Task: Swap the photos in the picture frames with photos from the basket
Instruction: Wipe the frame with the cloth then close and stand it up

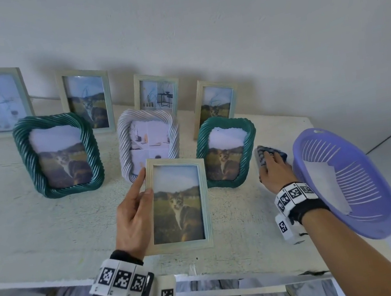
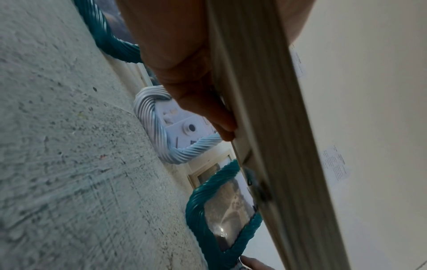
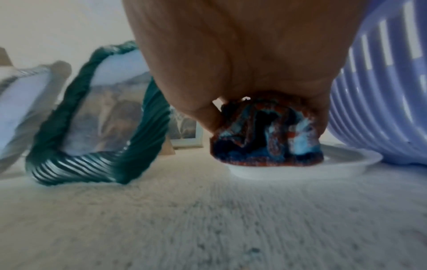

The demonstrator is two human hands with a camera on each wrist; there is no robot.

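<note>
My left hand grips a pale wooden frame by its left edge, thumb on the front, and holds it above the table. It shows a cat photo. In the left wrist view the frame's side runs past my thumb. My right hand grips a blue patterned cloth between the small green frame and the purple basket. The cloth sits on a white dish. A white sheet lies in the basket.
Several more frames stand on the white table: a large green twisted one, a white twisted one, and several pale wooden ones along the wall behind. The basket overhangs the table's right edge.
</note>
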